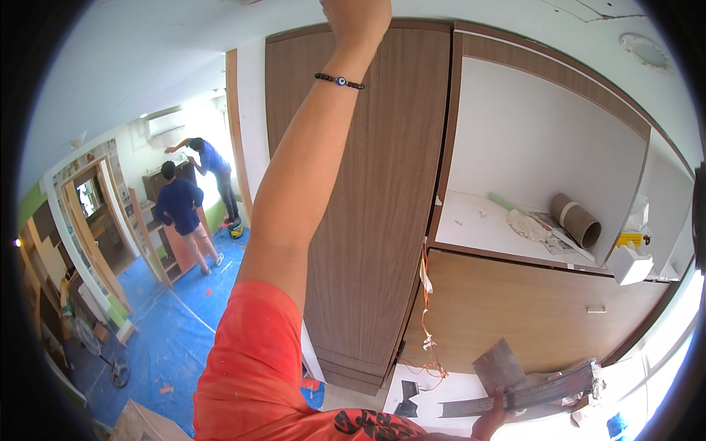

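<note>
My left arm in its red sleeve reaches up past a tall brown wood-grain door [397,184]. A dark beaded bracelet [340,81] circles the wrist. Only the base of my left hand [358,16] shows at the upper edge; its fingers are out of the picture, so what they touch is hidden. Low on the right, my right hand [491,425] grips a dark, flat rectangular plate [500,364] by its lower edge, tilted upward. Long dark curved strips [555,391] lie behind and beside that hand on a white surface.
An open white compartment [529,117] holds a brown cardboard tube [573,219] and a crumpled cloth [531,226]. An orange cord [425,316] hangs beside the door. At left, two people [179,202] [213,165] work over blue floor sheeting [158,331]; a fan [88,336] stands nearby.
</note>
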Demonstrator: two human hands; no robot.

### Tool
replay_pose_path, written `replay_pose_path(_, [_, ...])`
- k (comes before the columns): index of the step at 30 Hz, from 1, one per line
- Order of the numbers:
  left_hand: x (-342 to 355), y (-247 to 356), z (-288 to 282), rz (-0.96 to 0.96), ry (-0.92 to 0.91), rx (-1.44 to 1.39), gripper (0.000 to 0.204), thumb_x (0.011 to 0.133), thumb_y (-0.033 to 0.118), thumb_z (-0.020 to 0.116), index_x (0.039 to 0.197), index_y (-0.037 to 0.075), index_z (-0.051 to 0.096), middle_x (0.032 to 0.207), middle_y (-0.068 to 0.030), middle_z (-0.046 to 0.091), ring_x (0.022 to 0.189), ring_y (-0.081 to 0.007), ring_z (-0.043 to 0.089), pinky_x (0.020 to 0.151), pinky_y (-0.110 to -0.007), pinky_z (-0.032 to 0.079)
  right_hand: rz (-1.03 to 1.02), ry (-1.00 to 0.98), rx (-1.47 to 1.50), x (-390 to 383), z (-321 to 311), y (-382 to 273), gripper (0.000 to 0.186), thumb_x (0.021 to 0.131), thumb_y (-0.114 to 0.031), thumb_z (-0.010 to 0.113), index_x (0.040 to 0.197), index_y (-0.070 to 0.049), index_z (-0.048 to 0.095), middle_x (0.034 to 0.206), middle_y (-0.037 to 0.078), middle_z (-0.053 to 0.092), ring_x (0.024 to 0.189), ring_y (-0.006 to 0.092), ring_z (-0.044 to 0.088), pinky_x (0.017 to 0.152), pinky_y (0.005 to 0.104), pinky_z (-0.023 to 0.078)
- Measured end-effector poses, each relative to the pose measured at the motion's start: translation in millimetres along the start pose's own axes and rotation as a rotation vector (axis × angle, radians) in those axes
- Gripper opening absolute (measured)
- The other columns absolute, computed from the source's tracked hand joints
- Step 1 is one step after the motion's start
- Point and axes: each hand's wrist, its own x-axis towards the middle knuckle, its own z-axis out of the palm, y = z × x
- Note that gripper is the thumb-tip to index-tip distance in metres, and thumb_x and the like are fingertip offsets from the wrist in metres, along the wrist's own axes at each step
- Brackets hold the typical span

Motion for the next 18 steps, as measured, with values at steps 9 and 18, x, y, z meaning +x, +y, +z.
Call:
replay_pose_path(9, [16,16,-10,0.151,-0.175,0.355,0.030,0.093,0.021,0.073,0.082,-0.007,0.070,0.071,-0.0235,0.067,0.065,-0.0318,0.067,0.066,-0.044,0.051,0.027,0.067,-0.038,5,-8,4,0.061,0.090,-0.009,0.076,0.141,0.004,0.044,0.130,0.014,0.056,0.112,0.0238,0.059,0.096,0.0364,0.050])
replay_pose_path(18, [-13,20,-12,-0.832,-0.346,-1.206,0.016,0.104,0.007,0.056,0.091,-0.002,0.060,0.084,-0.0104,0.060,0.080,-0.0207,0.062,0.076,-0.033,0.059,0.055,0.110,-0.039,20,-16,17,0.057,0.090,-0.005,0.075,0.138,0.003,0.046,0.126,0.013,0.056,0.109,0.0227,0.059,0.095,0.0364,0.050])
